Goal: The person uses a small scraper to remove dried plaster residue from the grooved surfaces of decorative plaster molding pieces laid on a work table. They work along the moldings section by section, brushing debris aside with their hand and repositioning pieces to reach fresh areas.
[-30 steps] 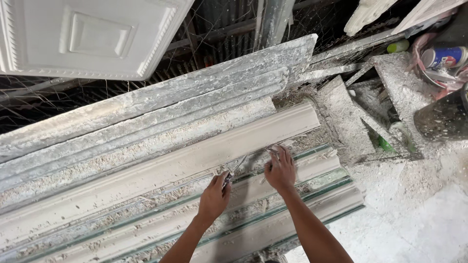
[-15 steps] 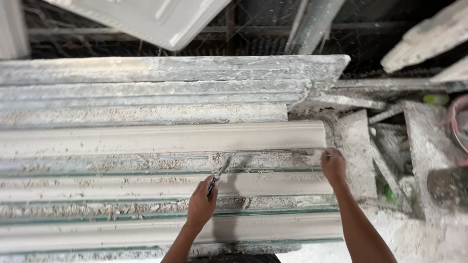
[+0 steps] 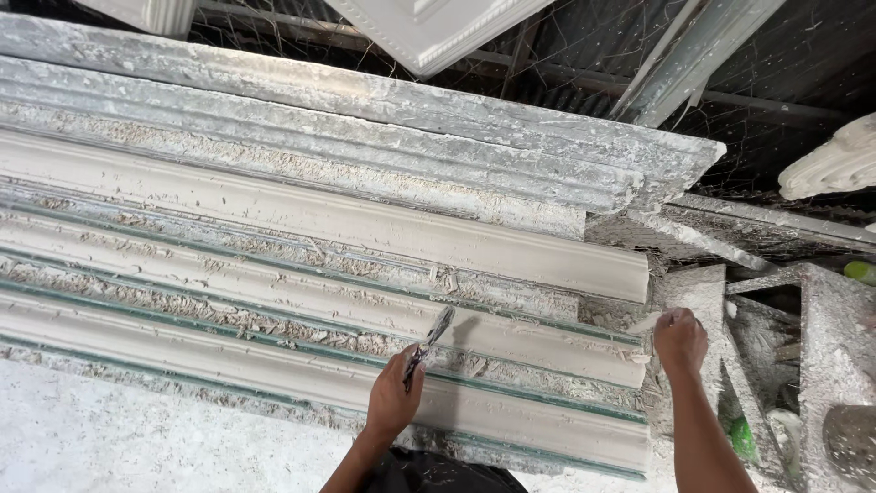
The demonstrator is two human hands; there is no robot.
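Clearly, our risk lies in the soft plaster cornice strips [image 3: 319, 301] lying side by side in their moulds: the scraper blade [image 3: 429, 342], pinched in our left hand [image 3: 392, 402], could gouge one, while our right hand [image 3: 680, 340], curled at a strip's end, might chip it.

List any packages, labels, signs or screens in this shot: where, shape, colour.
No labels, signs or screens show.
Green container: far right edge, rounded, mostly cut off; kind unclear.
Green object: lower right, among plaster debris beside the right hand's forearm; kind unclear.
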